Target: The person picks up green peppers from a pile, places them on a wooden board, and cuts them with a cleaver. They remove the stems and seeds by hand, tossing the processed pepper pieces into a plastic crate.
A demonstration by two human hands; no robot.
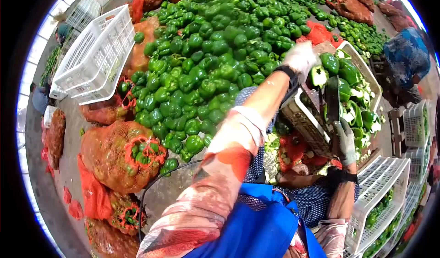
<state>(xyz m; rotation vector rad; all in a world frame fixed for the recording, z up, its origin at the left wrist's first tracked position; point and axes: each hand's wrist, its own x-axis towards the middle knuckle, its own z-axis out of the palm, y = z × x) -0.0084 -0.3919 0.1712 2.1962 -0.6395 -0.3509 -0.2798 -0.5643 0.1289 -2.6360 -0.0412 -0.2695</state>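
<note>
My left hand (301,58), in a white glove, is above the near corner of a crate, beside a cut green pepper (319,76); motion blur hides its fingers. My right hand (344,141), in a pale glove, has its fingers wrapped around the lower end of a long dark blade (332,100) that stands over the crate. Green peppers, some whole and some cut, fill the white crate (373,81) to the right of the blade. An empty-looking dirty crate (300,116) lies on the blade's left side.
A large heap of green peppers (206,61) spreads ahead. White crates (98,56) stand at the left, and more (382,180) at the lower right. Orange net sacks (110,152) lie at the left. Another person (407,52) is at the far right.
</note>
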